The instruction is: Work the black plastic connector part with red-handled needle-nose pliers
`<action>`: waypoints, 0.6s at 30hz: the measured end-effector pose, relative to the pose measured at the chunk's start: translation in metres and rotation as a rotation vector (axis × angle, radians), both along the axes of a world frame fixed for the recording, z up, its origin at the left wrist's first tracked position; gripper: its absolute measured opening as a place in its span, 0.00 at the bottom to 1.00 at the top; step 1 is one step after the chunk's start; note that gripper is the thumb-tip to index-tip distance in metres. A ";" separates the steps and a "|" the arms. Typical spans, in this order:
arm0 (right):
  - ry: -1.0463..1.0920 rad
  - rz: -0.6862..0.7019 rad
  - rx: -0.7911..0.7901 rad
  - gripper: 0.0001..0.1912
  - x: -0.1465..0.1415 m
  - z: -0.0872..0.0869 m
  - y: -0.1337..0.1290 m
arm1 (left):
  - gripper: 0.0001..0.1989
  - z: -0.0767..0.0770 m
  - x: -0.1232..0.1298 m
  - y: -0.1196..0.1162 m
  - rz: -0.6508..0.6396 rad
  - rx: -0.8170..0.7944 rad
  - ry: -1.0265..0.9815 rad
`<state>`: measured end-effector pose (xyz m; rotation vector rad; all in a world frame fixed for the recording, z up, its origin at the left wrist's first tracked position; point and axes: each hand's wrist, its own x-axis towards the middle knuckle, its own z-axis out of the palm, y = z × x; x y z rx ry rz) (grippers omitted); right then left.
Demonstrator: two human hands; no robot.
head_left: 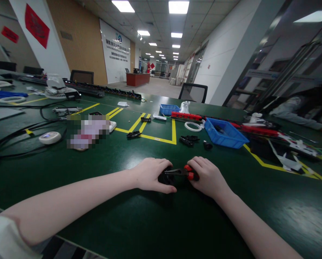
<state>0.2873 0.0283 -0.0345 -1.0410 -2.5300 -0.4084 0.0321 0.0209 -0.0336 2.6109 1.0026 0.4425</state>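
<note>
Clasps red-handled metal pliers [178, 172] in right hand [210, 178], pinches small black plastic-looking part [165, 178] in left hand [149, 175]; probably feels light, stiff, best held by outer sides

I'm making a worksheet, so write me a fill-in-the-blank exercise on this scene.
The right hand grips pliers with handles of black and ____.
The left hand holds a small part coloured ____.
The tape on the green table is ____.
The white ring lies ____ of the larger blue tray.

red; black; yellow; left
</note>
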 end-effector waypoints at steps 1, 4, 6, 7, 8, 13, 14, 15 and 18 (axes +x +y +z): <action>-0.001 0.000 0.001 0.12 0.000 0.000 0.000 | 0.32 0.000 0.000 0.000 0.000 -0.006 0.002; -0.003 0.003 0.006 0.12 0.000 0.000 0.000 | 0.30 0.000 0.000 0.001 0.001 -0.011 -0.003; -0.005 0.007 0.010 0.12 0.000 0.000 0.000 | 0.30 -0.001 0.000 0.002 -0.002 -0.005 -0.008; -0.006 0.008 0.011 0.12 -0.001 0.000 0.000 | 0.31 -0.001 0.000 0.002 -0.004 -0.001 -0.007; -0.007 0.010 0.013 0.12 -0.001 0.000 0.000 | 0.31 -0.001 0.000 0.002 -0.004 0.002 -0.005; -0.006 0.013 0.007 0.12 -0.002 0.000 0.000 | 0.34 0.001 0.000 -0.002 0.003 0.012 -0.011; -0.003 0.012 0.002 0.12 -0.001 0.000 0.000 | 0.35 0.002 0.000 -0.003 0.007 0.013 -0.016; 0.000 0.012 -0.004 0.12 -0.001 0.000 0.000 | 0.35 0.002 0.000 -0.003 0.010 0.013 -0.020; 0.013 0.009 -0.029 0.11 0.000 0.000 0.000 | 0.37 0.002 0.000 -0.002 0.005 0.005 -0.021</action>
